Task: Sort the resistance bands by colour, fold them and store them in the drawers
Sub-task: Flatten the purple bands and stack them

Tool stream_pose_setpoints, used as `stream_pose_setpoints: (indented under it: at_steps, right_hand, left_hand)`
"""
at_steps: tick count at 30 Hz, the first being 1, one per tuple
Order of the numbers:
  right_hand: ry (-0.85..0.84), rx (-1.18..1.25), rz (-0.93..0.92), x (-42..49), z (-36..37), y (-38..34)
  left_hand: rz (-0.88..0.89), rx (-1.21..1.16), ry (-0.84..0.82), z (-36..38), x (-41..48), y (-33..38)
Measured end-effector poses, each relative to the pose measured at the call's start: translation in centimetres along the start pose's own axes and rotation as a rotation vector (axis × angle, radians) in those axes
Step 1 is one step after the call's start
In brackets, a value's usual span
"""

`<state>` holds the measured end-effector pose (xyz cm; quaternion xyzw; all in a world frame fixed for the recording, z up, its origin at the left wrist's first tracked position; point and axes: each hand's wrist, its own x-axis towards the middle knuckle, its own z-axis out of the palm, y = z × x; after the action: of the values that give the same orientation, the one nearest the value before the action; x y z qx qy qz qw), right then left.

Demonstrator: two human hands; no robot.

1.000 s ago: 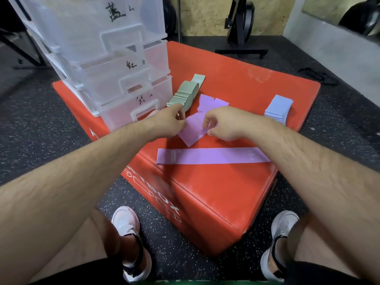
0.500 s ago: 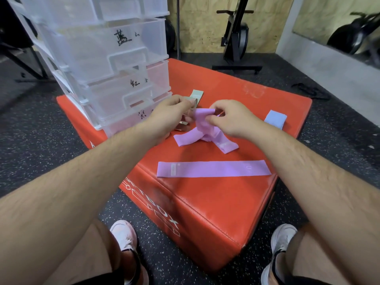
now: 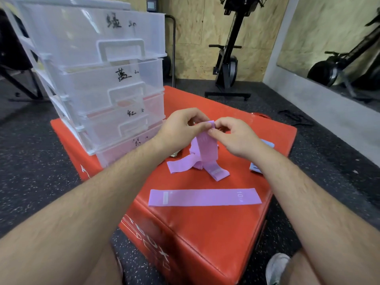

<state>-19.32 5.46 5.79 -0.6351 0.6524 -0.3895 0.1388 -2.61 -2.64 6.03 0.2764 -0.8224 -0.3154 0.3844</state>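
The left hand (image 3: pixel 181 128) and right hand (image 3: pixel 234 138) now pinch a purple resistance band (image 3: pixel 206 147) by its top end with curled fingers, raised above the red plyo box (image 3: pixel 205 233) where it lay a second ago; folding looks ready to begin.

The held band (image 3: pixel 206 145), purple, hung upright from its top edge, pinched between the left hand (image 3: pixel 181 128) and right hand (image 3: pixel 232 136) above the red box (image 3: pixel 205 233). Its lower end draped onto loose bands (image 3: pixel 178 166) of the same purple, which lay crumpled and crossed beneath it. Nearer the box's front edge a flat band (image 3: pixel 205 197) lay stretched out straight, apart from the rest. It was purple too, with a white tag at its left end and a pale "10" at its right. Blue bands (image 3: pixel 267 144) showed only as corners behind the right forearm. The drawers (image 3: pixel 107 79) — a clear plastic stack of four with handwritten labels — stood at the box's far left.
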Motion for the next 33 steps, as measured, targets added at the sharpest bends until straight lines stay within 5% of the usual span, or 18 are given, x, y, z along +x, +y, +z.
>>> stream_pose_setpoints:
  at_steps: [12, 24, 33]
  right_hand:
    - [-0.06, 0.197, -0.066, 0.0, 1.9, -0.7]
    - [-0.159, -0.252, 0.039, -0.5, -0.6, 3.3]
    - [-0.183, -0.211, 0.222, -2.6, -5.4, 6.3]
  left_hand:
    - [-0.053, 0.085, 0.007, -1.4, -0.6, -0.2]
    - [-0.351, -0.242, 0.27, -6.6, -2.1, -3.3]
    - [-0.539, -0.223, 0.104, -7.8, -4.8, -6.1]
